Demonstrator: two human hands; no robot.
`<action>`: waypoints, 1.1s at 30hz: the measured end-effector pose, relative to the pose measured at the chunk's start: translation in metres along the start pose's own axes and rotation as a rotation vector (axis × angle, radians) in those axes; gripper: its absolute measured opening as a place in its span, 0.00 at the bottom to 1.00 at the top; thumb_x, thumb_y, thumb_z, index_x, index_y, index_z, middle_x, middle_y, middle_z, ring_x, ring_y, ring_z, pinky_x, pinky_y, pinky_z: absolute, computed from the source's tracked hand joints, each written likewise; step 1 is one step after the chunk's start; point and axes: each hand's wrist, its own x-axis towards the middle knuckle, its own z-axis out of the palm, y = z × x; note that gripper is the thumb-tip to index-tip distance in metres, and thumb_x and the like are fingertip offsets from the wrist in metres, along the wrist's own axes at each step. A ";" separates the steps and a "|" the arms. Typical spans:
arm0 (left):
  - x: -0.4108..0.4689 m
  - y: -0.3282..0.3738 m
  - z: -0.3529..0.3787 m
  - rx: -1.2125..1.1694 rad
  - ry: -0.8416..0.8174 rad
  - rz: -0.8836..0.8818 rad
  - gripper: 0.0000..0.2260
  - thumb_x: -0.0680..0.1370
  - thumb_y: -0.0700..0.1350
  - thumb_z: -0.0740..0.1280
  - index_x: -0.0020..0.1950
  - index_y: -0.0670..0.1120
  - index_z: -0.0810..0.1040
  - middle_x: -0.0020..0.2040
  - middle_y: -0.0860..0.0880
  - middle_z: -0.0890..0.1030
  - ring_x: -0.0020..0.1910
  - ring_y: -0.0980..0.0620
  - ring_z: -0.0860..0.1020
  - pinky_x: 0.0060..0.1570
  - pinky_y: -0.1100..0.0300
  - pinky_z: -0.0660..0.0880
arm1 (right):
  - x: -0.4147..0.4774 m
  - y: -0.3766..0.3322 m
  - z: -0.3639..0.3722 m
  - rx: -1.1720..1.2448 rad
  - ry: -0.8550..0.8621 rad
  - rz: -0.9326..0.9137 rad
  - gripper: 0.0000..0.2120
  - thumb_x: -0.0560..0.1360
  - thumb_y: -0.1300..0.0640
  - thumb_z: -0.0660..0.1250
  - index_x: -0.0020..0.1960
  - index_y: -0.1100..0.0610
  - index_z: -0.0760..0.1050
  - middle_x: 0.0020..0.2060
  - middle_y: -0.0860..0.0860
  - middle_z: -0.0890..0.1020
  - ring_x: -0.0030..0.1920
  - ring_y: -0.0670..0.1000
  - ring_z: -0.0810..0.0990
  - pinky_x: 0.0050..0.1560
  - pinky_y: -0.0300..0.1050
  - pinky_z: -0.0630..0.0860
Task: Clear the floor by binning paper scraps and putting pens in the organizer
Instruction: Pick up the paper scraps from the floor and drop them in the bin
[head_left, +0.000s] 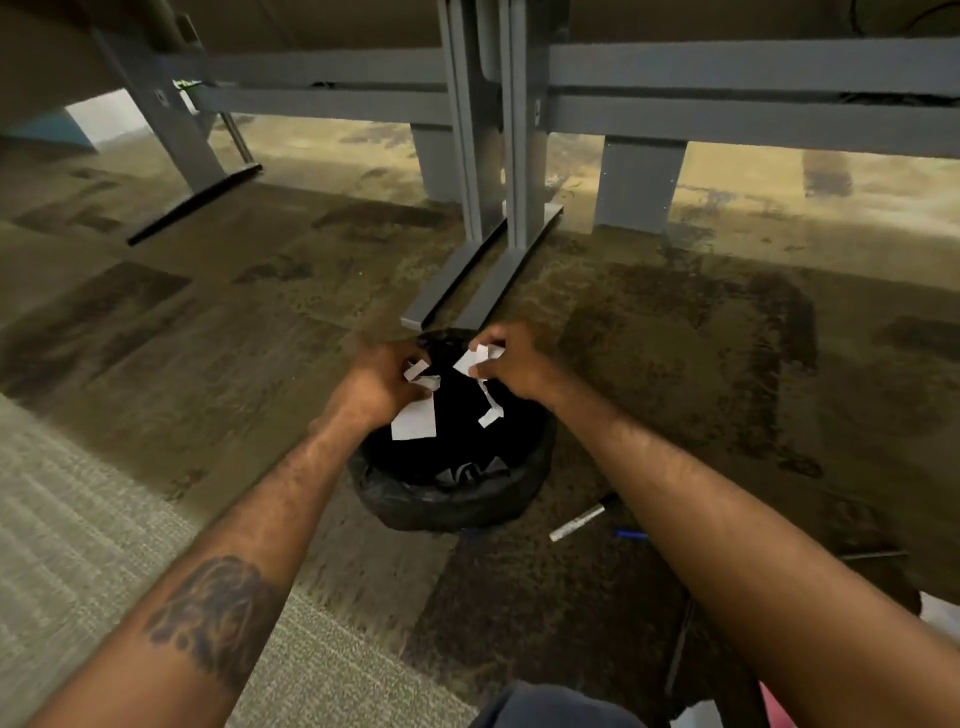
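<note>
A round bin (452, 499) lined with a black bag stands on the carpet in front of me. Both hands hover over its mouth. My left hand (379, 382) pinches several white paper scraps (415, 415), one large piece hanging below the fingers. My right hand (511, 364) grips more white scraps (475, 361), and thin strips (491, 410) dangle or fall beneath it into the bin. On the floor right of the bin lie a silver-and-black pen (582, 519) and a blue pen (631, 534), partly hidden by my right forearm.
Grey desk legs with flat feet (467, 280) stand just behind the bin; another foot (197, 202) lies at the left. A thin dark rod (872, 555) lies on the carpet at the right. White and pink objects (940, 613) show at the lower right edge.
</note>
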 end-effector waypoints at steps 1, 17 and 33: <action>-0.001 -0.002 0.002 0.004 -0.017 -0.005 0.17 0.69 0.40 0.76 0.57 0.44 0.80 0.45 0.46 0.81 0.44 0.51 0.78 0.37 0.72 0.67 | -0.001 0.004 0.003 -0.034 -0.022 -0.004 0.16 0.68 0.58 0.77 0.54 0.57 0.81 0.55 0.54 0.82 0.55 0.52 0.80 0.47 0.39 0.72; 0.003 0.178 0.146 -0.030 0.032 0.611 0.17 0.70 0.53 0.75 0.57 0.50 0.82 0.58 0.46 0.80 0.56 0.46 0.79 0.58 0.57 0.75 | -0.156 0.165 -0.138 -0.212 0.214 0.433 0.18 0.76 0.62 0.66 0.65 0.61 0.74 0.63 0.59 0.77 0.64 0.57 0.74 0.59 0.43 0.68; -0.100 0.209 0.430 0.295 -0.591 0.767 0.23 0.76 0.48 0.68 0.70 0.47 0.71 0.69 0.43 0.72 0.69 0.44 0.69 0.70 0.51 0.65 | -0.386 0.391 -0.168 -0.377 0.295 0.934 0.27 0.73 0.55 0.69 0.71 0.46 0.68 0.64 0.58 0.72 0.65 0.59 0.70 0.65 0.52 0.69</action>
